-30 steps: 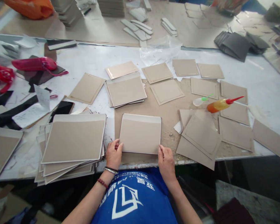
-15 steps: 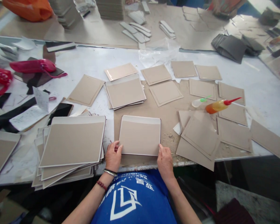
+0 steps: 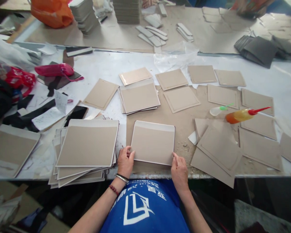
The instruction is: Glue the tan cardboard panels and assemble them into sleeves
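A tan card panel with a white border (image 3: 153, 142) lies flat on a brown work sheet (image 3: 184, 123) at the table's near edge. My left hand (image 3: 125, 160) pinches its lower left corner, fingers curled on the edge. My right hand (image 3: 179, 170) pinches the lower right corner the same way. A fanned stack of the same bordered panels (image 3: 86, 152) sits just left of my left hand, overhanging the table edge.
Several loose tan cards (image 3: 220, 149) spread to the right, some overhanging the edge. An orange glue bottle with a red tip (image 3: 242, 115) and a small clear one (image 3: 218, 110) lie among them. A smaller card stack (image 3: 139, 97) sits behind. Red and black scraps (image 3: 50, 71) clutter the left.
The view has shifted slightly, so everything sits a little to the right. Both hands stay on the panel's lower corners.
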### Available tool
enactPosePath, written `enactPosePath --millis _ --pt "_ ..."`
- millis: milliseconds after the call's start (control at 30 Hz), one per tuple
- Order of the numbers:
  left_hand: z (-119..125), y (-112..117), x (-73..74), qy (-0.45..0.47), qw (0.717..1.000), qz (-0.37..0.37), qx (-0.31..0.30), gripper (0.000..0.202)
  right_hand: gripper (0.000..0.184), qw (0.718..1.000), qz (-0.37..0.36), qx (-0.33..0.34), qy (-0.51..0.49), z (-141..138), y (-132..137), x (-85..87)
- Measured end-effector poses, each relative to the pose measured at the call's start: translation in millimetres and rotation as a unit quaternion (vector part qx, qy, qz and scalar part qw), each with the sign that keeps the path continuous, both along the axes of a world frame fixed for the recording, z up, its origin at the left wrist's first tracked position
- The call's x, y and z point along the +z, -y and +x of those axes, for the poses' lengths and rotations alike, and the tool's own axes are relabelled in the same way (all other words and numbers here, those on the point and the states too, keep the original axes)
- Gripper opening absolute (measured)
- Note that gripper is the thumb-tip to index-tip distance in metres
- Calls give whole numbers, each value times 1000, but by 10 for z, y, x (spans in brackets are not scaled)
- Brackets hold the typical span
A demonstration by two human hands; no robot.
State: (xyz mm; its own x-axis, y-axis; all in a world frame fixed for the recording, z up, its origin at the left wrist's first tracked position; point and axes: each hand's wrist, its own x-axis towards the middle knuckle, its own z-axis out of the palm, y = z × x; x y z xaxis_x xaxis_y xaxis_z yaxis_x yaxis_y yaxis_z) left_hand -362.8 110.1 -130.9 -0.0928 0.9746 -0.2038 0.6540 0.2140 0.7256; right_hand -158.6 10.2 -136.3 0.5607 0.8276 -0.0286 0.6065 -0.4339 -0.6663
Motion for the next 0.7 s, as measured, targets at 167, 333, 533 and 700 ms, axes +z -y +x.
enactPosePath --millis 167,333,533,700 --pt "-34 13 -22 -19 1000 -4 11 35 37 1000 -2 -14 4 20 -5 12" --pt "-76 15 -48 -24 999 -30 -24 34 37 1000 -22 0 1 25 -2 24" --pt "-87 18 -14 -17 999 -3 -36 33 38 999 -29 -22 -33 49 6 9" --pt "-59 -24 137 33 999 -43 -3 30 35 983 -25 -92 -158 114 -21 3"
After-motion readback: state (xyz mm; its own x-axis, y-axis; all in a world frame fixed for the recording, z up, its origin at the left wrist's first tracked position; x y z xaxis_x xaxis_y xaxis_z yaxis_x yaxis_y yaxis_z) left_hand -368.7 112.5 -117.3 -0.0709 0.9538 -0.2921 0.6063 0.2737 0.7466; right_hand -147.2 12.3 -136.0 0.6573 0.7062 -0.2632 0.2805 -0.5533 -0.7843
